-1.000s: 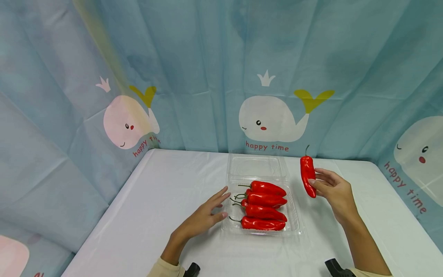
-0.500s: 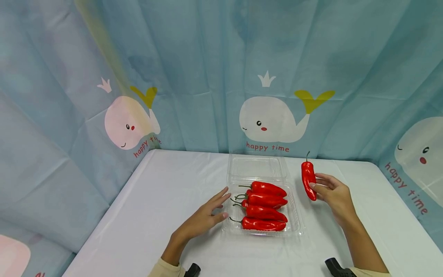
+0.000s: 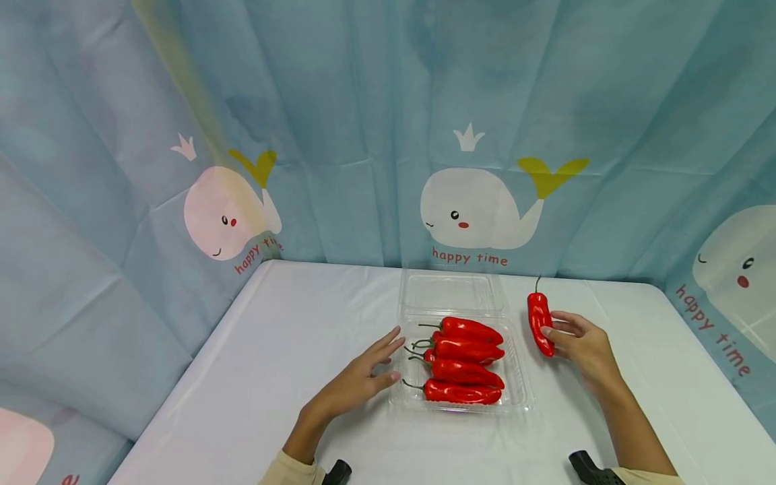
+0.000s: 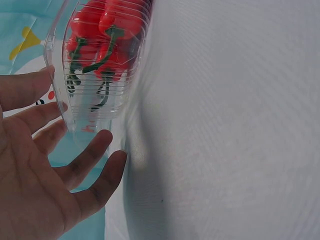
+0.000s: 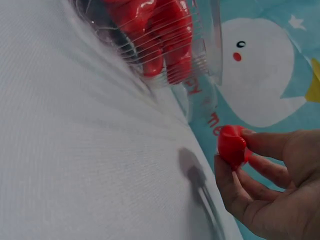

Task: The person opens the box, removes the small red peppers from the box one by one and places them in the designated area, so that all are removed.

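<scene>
A clear plastic clamshell box stands on the table with several red chili peppers lying crosswise in it, green stems to the left. My left hand is at the box's left side, fingers spread and fairly straight; in the left wrist view its fingertips are right at the box's rim. To the right of the box, my right hand pinches another red chili pepper near its lower tip between thumb and fingers, its stem pointing away from me. In the right wrist view this pepper shows end-on, above its shadow on the cloth.
The box's lid is folded back toward the rear edge of the white-covered table. Behind it hangs a blue curtain printed with whales. Black wrist mounts show at both forearms.
My right hand has moved down and slightly toward me with the pepper, bringing it lower beside the box. The left hand and the peppers in the box have stayed put.
</scene>
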Motion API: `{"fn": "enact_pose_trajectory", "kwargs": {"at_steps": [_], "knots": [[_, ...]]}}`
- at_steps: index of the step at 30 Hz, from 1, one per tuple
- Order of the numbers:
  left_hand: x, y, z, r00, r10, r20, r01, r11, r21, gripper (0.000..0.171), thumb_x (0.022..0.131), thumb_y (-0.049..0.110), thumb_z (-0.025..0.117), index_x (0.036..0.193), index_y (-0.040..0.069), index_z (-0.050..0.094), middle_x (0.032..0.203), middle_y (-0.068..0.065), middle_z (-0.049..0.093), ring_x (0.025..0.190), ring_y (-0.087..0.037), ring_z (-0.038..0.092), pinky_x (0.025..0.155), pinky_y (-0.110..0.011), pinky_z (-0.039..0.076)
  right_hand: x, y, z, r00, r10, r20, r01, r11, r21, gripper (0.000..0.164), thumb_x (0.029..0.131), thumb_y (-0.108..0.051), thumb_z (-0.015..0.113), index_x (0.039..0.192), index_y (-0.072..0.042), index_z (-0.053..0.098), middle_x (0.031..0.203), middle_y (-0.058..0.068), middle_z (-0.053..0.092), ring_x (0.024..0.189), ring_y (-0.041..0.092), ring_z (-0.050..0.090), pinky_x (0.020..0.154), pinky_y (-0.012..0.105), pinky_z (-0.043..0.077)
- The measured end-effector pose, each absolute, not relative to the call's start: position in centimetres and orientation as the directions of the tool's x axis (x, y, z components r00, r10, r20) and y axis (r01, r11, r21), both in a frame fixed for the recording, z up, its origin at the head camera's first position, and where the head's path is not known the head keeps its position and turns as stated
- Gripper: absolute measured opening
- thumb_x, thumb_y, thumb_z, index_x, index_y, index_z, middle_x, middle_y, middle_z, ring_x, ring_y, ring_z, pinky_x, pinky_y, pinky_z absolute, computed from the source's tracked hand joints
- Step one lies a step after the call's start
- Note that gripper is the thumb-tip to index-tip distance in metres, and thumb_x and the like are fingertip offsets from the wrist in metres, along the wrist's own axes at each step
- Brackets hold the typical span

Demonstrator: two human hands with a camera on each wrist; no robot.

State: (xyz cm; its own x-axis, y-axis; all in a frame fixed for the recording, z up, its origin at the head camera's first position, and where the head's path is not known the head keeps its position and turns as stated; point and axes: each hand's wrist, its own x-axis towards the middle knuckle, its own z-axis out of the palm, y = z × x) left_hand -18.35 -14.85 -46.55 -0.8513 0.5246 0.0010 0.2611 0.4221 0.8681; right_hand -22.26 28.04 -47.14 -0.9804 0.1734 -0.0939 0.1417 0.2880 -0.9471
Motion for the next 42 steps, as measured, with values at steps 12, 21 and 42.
{"fn": "enact_pose_trajectory", "kwargs": {"at_steps": [12,21,42], "knots": [[-18.4,-14.8,-46.8,-0.854,0.521,0.0,0.261,0.427,0.866,0.064,0.108,0.024,0.061,0.166,0.014,0.037,0.178,-0.002,0.017,0.141,-0.04,0.053,0.111,-0.065,0.046,-22.4,28.3,-48.1,-0.971,0.174,-0.167,0.219,0.345,-0.913,0.067,0.103,-0.035,0.071,0.157,-0.001,0.046,0.15,0.028,0.051,0.096,0.005,0.065,0.081,0.022,0.061],[-18.5,-14.8,-46.9,-0.852,0.524,0.006,0.267,0.424,0.865,0.064,0.109,0.024,0.061,0.166,0.013,0.037,0.179,-0.003,0.017,0.141,-0.04,0.053,0.111,-0.064,0.047,-22.1,28.2,-48.1,-0.971,0.176,-0.159,0.222,0.44,-0.87,0.068,0.103,-0.034,0.071,0.157,-0.001,0.046,0.146,0.031,0.054,0.104,0.022,0.067,0.078,0.021,0.061],[-18.4,-14.8,-46.7,-0.853,0.522,0.001,0.262,0.427,0.865,0.064,0.108,0.024,0.061,0.166,0.013,0.037,0.178,-0.003,0.017,0.141,-0.041,0.053,0.112,-0.065,0.045,-21.8,28.1,-47.8,-0.982,0.152,-0.111,0.177,0.541,-0.822,0.069,0.103,-0.035,0.07,0.155,0.002,0.046,0.145,0.035,0.054,0.121,0.046,0.063,0.076,0.025,0.063]]}}
